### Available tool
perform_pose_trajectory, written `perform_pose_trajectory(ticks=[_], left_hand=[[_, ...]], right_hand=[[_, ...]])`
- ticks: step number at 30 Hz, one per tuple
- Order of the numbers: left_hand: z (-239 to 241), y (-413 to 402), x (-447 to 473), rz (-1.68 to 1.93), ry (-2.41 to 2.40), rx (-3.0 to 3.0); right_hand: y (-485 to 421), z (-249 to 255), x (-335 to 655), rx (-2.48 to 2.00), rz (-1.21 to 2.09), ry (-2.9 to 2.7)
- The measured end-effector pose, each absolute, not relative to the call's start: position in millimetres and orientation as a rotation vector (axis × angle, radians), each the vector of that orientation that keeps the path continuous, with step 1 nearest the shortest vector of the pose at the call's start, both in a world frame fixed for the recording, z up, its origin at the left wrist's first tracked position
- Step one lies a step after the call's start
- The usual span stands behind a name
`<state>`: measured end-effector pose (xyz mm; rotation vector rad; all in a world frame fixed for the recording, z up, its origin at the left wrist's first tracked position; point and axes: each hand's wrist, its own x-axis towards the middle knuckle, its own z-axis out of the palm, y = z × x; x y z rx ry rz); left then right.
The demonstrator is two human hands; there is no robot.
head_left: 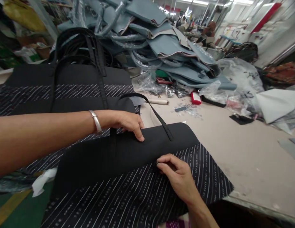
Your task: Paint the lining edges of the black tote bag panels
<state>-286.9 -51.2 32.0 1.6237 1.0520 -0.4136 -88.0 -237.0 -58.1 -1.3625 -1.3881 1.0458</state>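
Here's the left hand [131, 123] on the bag [128, 177], thumb pressed on the front of the black band [90, 161], fingers curling over the top edge: a firm grip, likely there to steady the bag. The right hand [178, 174] works lower, thumb and forefinger drawn together in a pinch where the band meets the striped cloth [137, 202]. It looks like a nip on that join; whether a thread or something tiny sits between the fingertips, I can't tell.

So where's the bag? It spreads towards six o'clock from the left hand, and towards nine o'clock from the right, touching both. It lies slanted, probably to bring the join within easy reach, its right corner by the edge of the table [233, 152]. One strap [159, 115] arches up at two o'clock from the left hand, clear of the pinch.

Further out from that left hand: more black bags [73, 74] stacked at ten o'clock, the blue-grey pile [176, 47] at one, and a pale-handled tool [158, 101] near two, seemingly set aside yet within reach. Small clear bits [195, 110] lie scattered around three o'clock.
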Motion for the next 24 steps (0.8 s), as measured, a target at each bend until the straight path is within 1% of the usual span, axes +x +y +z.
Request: perform_pose_trajectory(ticks=[5,14,24], left_hand=[[7,-43,-292,-0.503,0.982,1.473],[-9,-45,-278,-0.705,0.722,1.118],[-22,-47,-282,-0.689,0.795,0.983]], right_hand=[[-234,-67,-95,-1.35,0.917,-1.604],[-231,-62,-97,-1.36,0.971,-1.674],[-231,-62,-96,-1.402,1.011,-1.718]])
